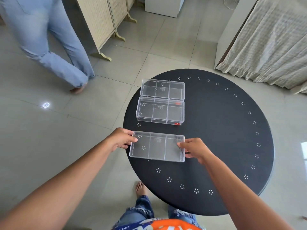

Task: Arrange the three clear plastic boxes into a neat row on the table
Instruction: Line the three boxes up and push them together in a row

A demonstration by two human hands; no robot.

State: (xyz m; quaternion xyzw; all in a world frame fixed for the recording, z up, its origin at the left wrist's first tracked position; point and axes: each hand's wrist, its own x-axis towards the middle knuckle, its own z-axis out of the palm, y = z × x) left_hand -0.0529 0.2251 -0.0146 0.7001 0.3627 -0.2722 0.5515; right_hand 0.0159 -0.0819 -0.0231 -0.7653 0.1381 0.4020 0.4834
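Note:
Three clear plastic boxes with inner dividers lie on a round black table [216, 130]. The far box [162, 89] and the middle box [160, 111] touch along their long sides, near the table's left part. The near box [157, 146] sits apart from them, a gap between it and the middle box. My left hand [122, 138] grips the near box's left end, thumb on its top rim. My right hand [193, 149] grips its right end. The middle box bears a small red sticker at its right corner.
The table's left edge runs close to the boxes. Another person in jeans [49, 47] stands on the tiled floor at the far left. A folding screen [103, 22] and a curtain [269, 39] stand beyond the table. My own foot [141, 188] shows below the table edge.

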